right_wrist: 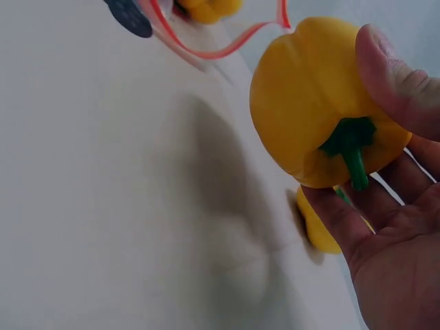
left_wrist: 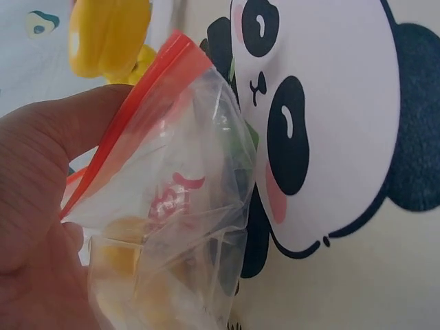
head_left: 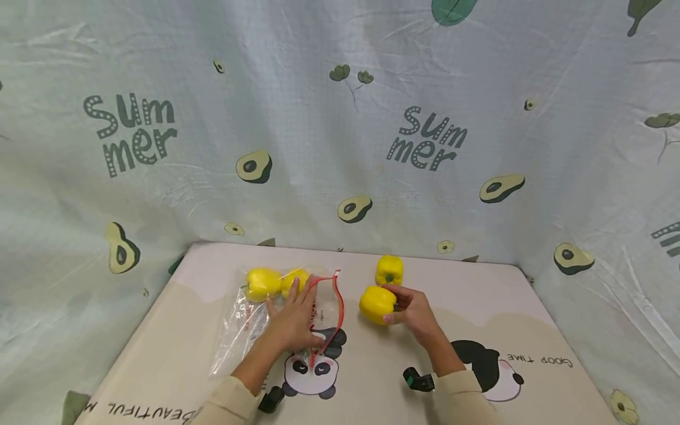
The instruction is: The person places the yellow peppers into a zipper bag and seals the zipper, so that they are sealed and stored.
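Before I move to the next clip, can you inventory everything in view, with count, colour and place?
Bagged bell peppers: 2, yellow, inside the clear bag
Held bell pepper: 1, yellow, in the right hand
Loose bell pepper: 1, yellow, on the table, beyond the held one
Clear bag: 1, transparent with red strip at its mouth, on the table
Table: 1, pale with animal prints and lettering, below the peppers
Backdrop: pale with avocado prints, behind the table
Black pieces: 2, black, one by each wrist
Sleeves: 2, beige, both forearms
Left hand: 1, bare, on the bag
Right hand: 1, bare, holding a pepper
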